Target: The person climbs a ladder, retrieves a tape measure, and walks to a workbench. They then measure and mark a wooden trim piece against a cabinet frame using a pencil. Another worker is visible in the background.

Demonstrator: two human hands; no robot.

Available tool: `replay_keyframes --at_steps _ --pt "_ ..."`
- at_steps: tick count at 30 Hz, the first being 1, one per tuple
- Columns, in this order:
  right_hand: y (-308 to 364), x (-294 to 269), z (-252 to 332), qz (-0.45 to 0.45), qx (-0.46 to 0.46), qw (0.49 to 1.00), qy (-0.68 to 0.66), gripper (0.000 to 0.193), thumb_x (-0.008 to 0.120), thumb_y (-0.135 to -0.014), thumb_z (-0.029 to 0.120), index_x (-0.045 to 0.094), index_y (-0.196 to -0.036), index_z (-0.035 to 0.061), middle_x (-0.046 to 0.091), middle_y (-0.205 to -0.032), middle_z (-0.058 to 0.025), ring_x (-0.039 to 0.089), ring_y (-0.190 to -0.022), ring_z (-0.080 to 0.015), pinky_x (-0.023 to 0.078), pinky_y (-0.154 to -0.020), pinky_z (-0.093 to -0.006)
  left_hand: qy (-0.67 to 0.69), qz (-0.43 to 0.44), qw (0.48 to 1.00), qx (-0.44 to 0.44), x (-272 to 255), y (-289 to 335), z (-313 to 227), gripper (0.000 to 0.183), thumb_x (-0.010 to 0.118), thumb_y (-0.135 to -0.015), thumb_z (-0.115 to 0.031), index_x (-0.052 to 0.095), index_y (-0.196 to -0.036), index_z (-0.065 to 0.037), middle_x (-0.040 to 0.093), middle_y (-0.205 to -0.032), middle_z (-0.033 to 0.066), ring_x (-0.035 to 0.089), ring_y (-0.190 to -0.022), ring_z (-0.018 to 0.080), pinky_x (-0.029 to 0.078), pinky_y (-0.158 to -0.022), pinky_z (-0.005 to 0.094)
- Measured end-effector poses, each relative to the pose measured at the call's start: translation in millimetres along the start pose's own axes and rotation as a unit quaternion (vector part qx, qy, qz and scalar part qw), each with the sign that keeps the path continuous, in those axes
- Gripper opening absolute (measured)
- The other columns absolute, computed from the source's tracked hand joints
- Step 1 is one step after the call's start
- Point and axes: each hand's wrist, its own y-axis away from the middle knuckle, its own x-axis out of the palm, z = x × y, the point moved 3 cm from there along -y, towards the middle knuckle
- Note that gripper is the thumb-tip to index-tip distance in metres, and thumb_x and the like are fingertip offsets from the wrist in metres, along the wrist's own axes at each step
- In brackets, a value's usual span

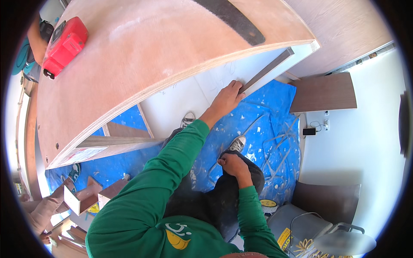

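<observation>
A narrow brown strip (pixel 266 71) stands along the inner right end of the curved wooden cabinet (pixel 172 47), under the right corner of its top panel. The left hand (pixel 226 99) has its fingers and thumb closed about the strip's near end. The strip looks like wood, so probably light, stiff and not slippery; taking it by its long narrow edges, near the middle, should balance it best. The right hand (pixel 235 165) rests curled on the knee; whether it holds anything, I cannot tell. On the panel, a dark flat blade (pixel 232 19) lies by the right corner and a red tool (pixel 66 47) near the left edge. Blue sheeting (pixel 271 116) covers the floor below.
</observation>
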Motion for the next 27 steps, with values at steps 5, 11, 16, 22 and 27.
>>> replay_keyframes --at_steps 5,11,16,22,27 --pt "-4.6 1.4 4.6 0.014 0.007 1.0 0.004 0.036 0.068 -0.103 0.039 0.078 -0.11 0.0053 0.078 -0.11 -0.0234 0.072 -0.109 -0.045 0.057 -0.093 -0.0559 0.001 -0.002 1.0 0.001 -0.7 0.6 2.0 0.036 0.068 -0.105 -0.027 0.055 -0.125 0.001 0.063 -0.123 0.0259 0.068 -0.104 0.0511 0.056 -0.088 0.0559" --pt "-4.2 0.3 8.3 0.019 0.01 1.0 -0.003 0.036 0.067 -0.104 0.039 0.077 -0.113 0.0052 0.077 -0.111 -0.0233 0.072 -0.11 -0.0448 0.057 -0.094 -0.0559 0.003 -0.008 1.0 -0.003 2.3 -0.9 2.6 0.035 0.069 -0.104 -0.025 0.055 -0.123 0.0 0.063 -0.122 0.0259 0.068 -0.104 0.0507 0.056 -0.087 0.0561" --pt "-6.6 4.3 4.5 0.016 0.018 1.0 0.004 0.036 0.066 -0.103 0.04 0.079 -0.115 0.008 0.078 -0.111 -0.0228 0.073 -0.107 -0.0448 0.057 -0.094 -0.0533 0.002 0.003 1.0 -0.025 3.7 -1.6 2.5 0.034 0.07 -0.103 -0.024 0.055 -0.123 0.001 0.063 -0.123 0.0258 0.068 -0.104 0.0503 0.056 -0.086 0.0554" --pt "-10.5 2.3 5.5 0.019 -0.003 1.0 0.017 0.038 0.066 -0.102 0.04 0.079 -0.114 0.0063 0.077 -0.11 -0.0242 0.073 -0.107 -0.0453 0.057 -0.093 -0.0539 0.004 -0.003 1.0 0.004 2.9 -4.2 6.0 0.034 0.07 -0.102 -0.022 0.055 -0.124 0.0 0.063 -0.122 0.0253 0.067 -0.104 0.0516 0.056 -0.088 0.0572" --pt "-13.4 1.4 11.0 0.031 0.0 0.999 0.024 0.038 0.066 -0.102 0.04 0.079 -0.113 0.0059 0.077 -0.11 -0.0244 0.073 -0.107 -0.0454 0.056 -0.093 -0.0544 -0.004 -0.038 0.999 -0.006 -13.8 1.0 11.5 0.032 0.067 -0.101 -0.016 0.054 -0.125 0.001 0.062 -0.121 0.0259 0.066 -0.104 0.0528 0.056 -0.087 0.0591"
